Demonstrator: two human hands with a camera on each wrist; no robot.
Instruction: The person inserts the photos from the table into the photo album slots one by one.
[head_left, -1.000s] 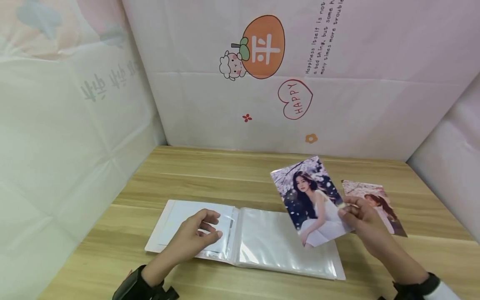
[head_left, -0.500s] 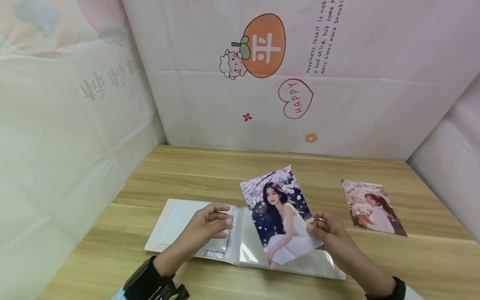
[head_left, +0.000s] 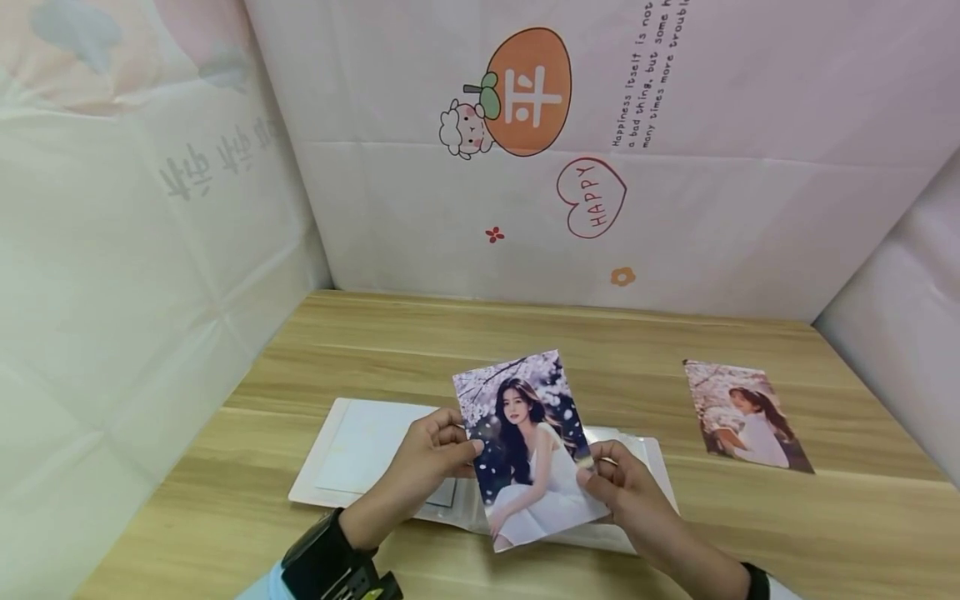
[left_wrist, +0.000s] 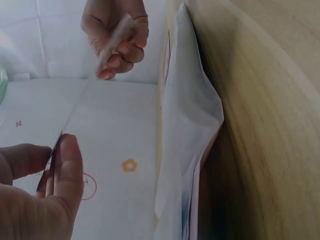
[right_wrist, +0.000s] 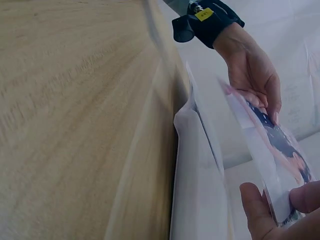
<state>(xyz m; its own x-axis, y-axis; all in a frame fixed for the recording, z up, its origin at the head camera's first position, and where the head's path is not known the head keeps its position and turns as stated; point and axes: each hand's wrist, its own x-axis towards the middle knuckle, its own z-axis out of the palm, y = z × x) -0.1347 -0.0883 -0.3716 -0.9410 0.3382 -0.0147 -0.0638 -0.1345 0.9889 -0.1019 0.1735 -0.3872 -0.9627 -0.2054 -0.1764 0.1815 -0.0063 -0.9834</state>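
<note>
A portrait photo print [head_left: 525, 467] hangs slanted above the open photo album [head_left: 306, 490], pinched between both hands: the left hand [head_left: 431, 454] has thumb and fingers closed on its left edge, and the right hand [head_left: 626, 483] grips it near the lower right corner. To manage it well from here, I would keep those pinches light and close to the edges, so that the glossy face takes no thumb marks, and draw the sides gently apart so the sheet neither bows nor creases. Turning it square to the album before it comes any lower should spare its corners. From the head, the picture's face and the second print [head_left: 750, 418] lying on the tabletop [head_left: 525, 325] to the right are plain, but the photo hides much of the album's middle. The left wrist view catches the sheet nearly edge-on, with a thumb and fingers on opposite faces, and shows the clear sleeves [left_wrist: 187, 112] bulging. The right wrist view reveals the gap between print and album, which the head view cannot settle.
</note>
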